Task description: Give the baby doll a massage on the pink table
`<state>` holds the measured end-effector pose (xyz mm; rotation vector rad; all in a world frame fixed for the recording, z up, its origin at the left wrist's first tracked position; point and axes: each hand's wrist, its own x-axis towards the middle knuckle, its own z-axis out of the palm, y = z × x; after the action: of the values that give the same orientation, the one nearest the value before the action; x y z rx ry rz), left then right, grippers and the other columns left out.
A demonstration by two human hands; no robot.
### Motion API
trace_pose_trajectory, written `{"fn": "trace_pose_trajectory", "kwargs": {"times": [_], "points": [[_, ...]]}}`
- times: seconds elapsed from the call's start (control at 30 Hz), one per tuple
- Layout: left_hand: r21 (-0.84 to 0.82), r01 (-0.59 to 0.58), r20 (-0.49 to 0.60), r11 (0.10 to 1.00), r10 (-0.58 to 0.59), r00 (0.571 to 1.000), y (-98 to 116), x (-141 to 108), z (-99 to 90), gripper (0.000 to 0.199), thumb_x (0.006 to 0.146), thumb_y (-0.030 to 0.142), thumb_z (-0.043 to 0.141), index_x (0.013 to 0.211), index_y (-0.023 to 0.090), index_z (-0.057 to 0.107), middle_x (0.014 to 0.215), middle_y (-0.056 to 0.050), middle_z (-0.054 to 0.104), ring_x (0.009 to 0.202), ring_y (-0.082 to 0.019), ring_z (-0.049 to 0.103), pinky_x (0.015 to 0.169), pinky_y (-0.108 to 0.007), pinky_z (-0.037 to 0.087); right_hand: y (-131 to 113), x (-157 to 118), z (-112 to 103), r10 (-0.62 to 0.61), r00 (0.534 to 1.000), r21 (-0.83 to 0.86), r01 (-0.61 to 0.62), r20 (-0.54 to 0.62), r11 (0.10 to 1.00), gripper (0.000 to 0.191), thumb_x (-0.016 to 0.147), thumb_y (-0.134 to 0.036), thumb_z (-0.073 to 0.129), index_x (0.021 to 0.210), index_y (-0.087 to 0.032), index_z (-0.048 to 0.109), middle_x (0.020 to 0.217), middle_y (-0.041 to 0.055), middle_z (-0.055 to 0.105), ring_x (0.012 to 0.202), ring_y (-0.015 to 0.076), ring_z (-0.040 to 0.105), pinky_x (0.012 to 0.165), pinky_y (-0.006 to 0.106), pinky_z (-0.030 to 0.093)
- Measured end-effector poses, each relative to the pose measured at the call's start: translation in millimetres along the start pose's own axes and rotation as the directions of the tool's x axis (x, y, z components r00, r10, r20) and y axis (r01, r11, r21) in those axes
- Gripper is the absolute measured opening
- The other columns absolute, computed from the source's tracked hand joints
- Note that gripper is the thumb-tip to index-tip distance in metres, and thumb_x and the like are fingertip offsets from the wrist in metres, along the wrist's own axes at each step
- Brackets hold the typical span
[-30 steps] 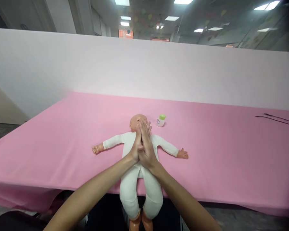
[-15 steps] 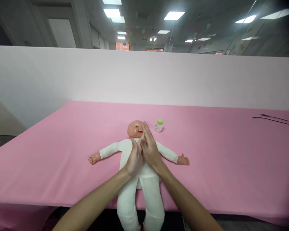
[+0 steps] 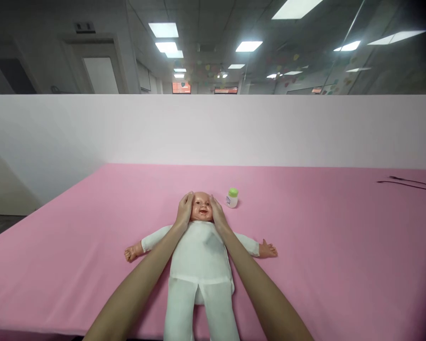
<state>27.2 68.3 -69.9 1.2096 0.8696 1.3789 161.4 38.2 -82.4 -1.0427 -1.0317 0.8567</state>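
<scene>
A baby doll (image 3: 201, 255) in a white top and white trousers lies on its back, face up, with both arms spread out. My left hand (image 3: 185, 208) rests flat along the left side of the doll's head, fingers stretched out towards its crown. On the other side, my right hand (image 3: 218, 213) lies against the cheek and temple with its fingers extended too. The doll's face shows between the two palms. Just beyond my right hand stands a small clear jar (image 3: 231, 199) with a green lid.
Pink cloth (image 3: 315, 237) covers the table. A low white wall (image 3: 234, 128) runs along its back edge. At the far right lie two thin dark cords (image 3: 412, 184). Glass and ceiling lights appear beyond the wall.
My hands were pressed palm to palm above the doll's chest. They have parted and moved up to either side of its head. The view has tilted up slightly.
</scene>
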Motion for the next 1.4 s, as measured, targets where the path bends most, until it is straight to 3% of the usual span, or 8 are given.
{"fn": "trace_pose_trajectory", "kwargs": {"times": [0.17,0.27,0.5,0.63,0.77,1.0,1.17,1.4], "points": [[-0.018,-0.009,-0.03,1.0,0.009,1.0,-10.3,-4.4,-6.1,0.057,0.078,0.052,0.083,0.122,0.018,0.07,0.134,-0.014,0.07,0.13,-0.031,0.061,0.114,-0.043,0.046,3.2,-8.2,1.9,0.065,0.997,0.16,-0.069,0.031,0.985,0.044,0.079,-0.059,0.08,0.108,-0.026,0.071,0.114,0.0032,0.077,0.112,0.0266,0.069,0.1,0.038,0.055],[-0.03,0.017,-0.013,0.999,-0.018,1.0,-13.0,-3.3,-8.9,0.061,0.074,0.045,0.087,0.125,0.018,0.069,0.135,-0.014,0.07,0.129,-0.031,0.063,0.114,-0.044,0.047,1.1,-9.3,0.2,0.081,0.995,0.182,-0.089,0.052,0.979,0.042,0.079,-0.056,0.081,0.107,-0.026,0.072,0.113,0.0029,0.077,0.109,0.0259,0.069,0.097,0.037,0.055],[-0.1,-0.008,-0.014,0.995,0.007,1.0,-18.3,-3.2,-11.0,0.046,0.09,0.055,0.068,0.12,0.02,0.073,0.138,-0.011,0.07,0.137,-0.028,0.059,0.12,-0.042,0.042,5.0,-7.6,-1.4,0.045,0.998,0.171,-0.037,-0.043,0.985,0.045,0.083,-0.062,0.073,0.106,-0.024,0.076,0.123,0.0051,0.076,0.123,0.027,0.064,0.113,0.043,0.047],[-0.085,-0.016,0.007,0.996,0.017,1.0,-17.3,-5.1,-11.1,0.05,0.085,0.055,0.075,0.121,0.019,0.072,0.136,-0.012,0.07,0.134,-0.03,0.06,0.118,-0.043,0.043,1.1,-10.8,-2.2,0.023,0.998,0.168,-0.032,0.057,0.985,0.042,0.084,-0.058,0.076,0.11,-0.025,0.075,0.117,0.0038,0.077,0.115,0.0257,0.067,0.105,0.038,0.051],[-0.086,0.014,0.006,0.996,-0.014,1.0,-17.0,-5.0,-10.7,0.059,0.076,0.049,0.085,0.125,0.02,0.069,0.138,-0.013,0.069,0.133,-0.031,0.061,0.116,-0.043,0.045,-0.3,-11.6,-2.4,0.049,0.998,0.182,-0.057,0.049,0.982,0.042,0.079,-0.054,0.082,0.11,-0.026,0.074,0.115,0.0029,0.076,0.111,0.0248,0.067,0.101,0.036,0.053],[-0.107,-0.006,-0.001,0.994,0.006,1.0,-19.3,-3.4,-10.2,0.053,0.088,0.061,0.067,0.121,0.019,0.07,0.137,-0.012,0.069,0.134,-0.027,0.06,0.118,-0.039,0.043,-1.9,-10.8,-2.4,0.017,0.999,0.115,-0.013,-0.033,0.993,0.046,0.083,-0.063,0.072,0.106,-0.023,0.075,0.123,0.0066,0.076,0.121,0.0272,0.065,0.112,0.041,0.048],[-0.087,0.004,0.02,0.996,-0.003,1.0,-20.7,-2.3,-11.2,0.057,0.081,0.057,0.079,0.122,0.019,0.07,0.132,-0.013,0.072,0.128,-0.028,0.064,0.113,-0.042,0.048,-3.3,-12.6,-2.8,0.045,0.998,0.102,-0.05,0.05,0.994,0.048,0.081,-0.062,0.075,0.111,-0.025,0.074,0.119,0.0059,0.077,0.119,0.0288,0.067,0.106,0.041,0.053],[-0.027,-0.042,-0.029,0.999,0.042,0.999,-14.1,-5.6,-11.9,0.049,0.093,0.057,0.064,0.122,0.018,0.072,0.14,-0.015,0.069,0.135,-0.029,0.06,0.119,-0.044,0.043,-3.8,-9.6,-2.2,0.03,0.997,0.041,-0.027,-0.064,0.999,0.052,0.083,-0.067,0.068,0.107,-0.023,0.075,0.124,0.0085,0.076,0.124,0.0306,0.065,0.114,0.047,0.047]]}}
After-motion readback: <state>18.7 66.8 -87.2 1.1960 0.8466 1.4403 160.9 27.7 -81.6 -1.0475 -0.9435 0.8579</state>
